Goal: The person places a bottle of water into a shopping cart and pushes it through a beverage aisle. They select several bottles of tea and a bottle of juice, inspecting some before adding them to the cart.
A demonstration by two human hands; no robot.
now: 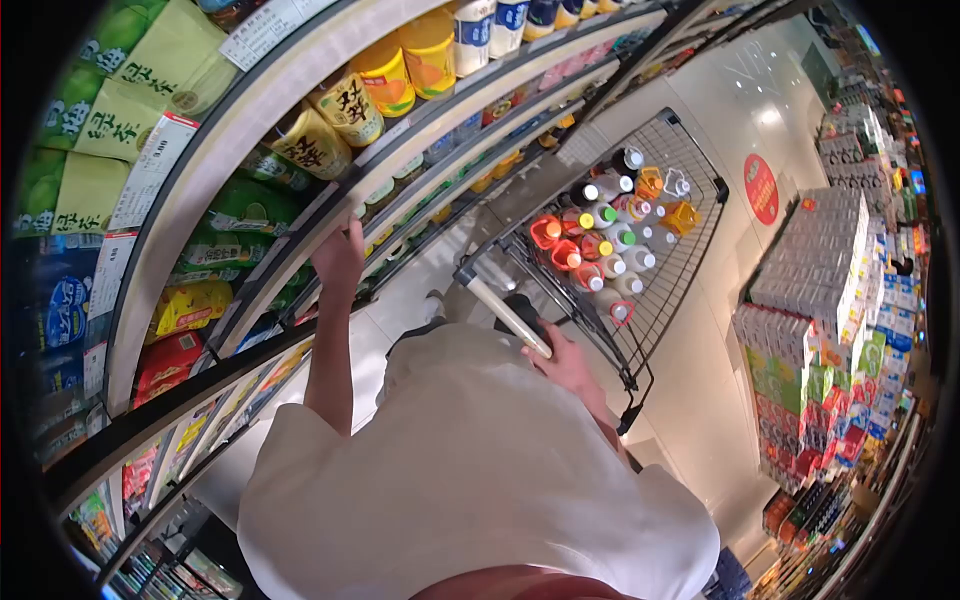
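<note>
My right hand (pixel 562 358) is wrapped round the end of the pale handle (pixel 508 316) of a wire shopping cart (pixel 655 335). Many bottles (pixel 610 235) with white, red, green and dark caps stand upright in the cart's basket. On the other side, my left hand (pixel 340 255) is raised at the edge of a refrigerated shelf (pixel 290 240), its fingers partly spread with nothing visible between them. Close above it are yellow-labelled containers (pixel 347 108) on the shelf, and green bottles (pixel 240 207) lie to its left.
Green tea bottles (pixel 110 125) and price tags (pixel 150 165) fill the upper left. Yellow tubs (pixel 428 53) and white bottles (pixel 490 28) line the upper shelf. Stacked cartons (pixel 812 255) stand across the aisle, right of a red floor sticker (pixel 760 188).
</note>
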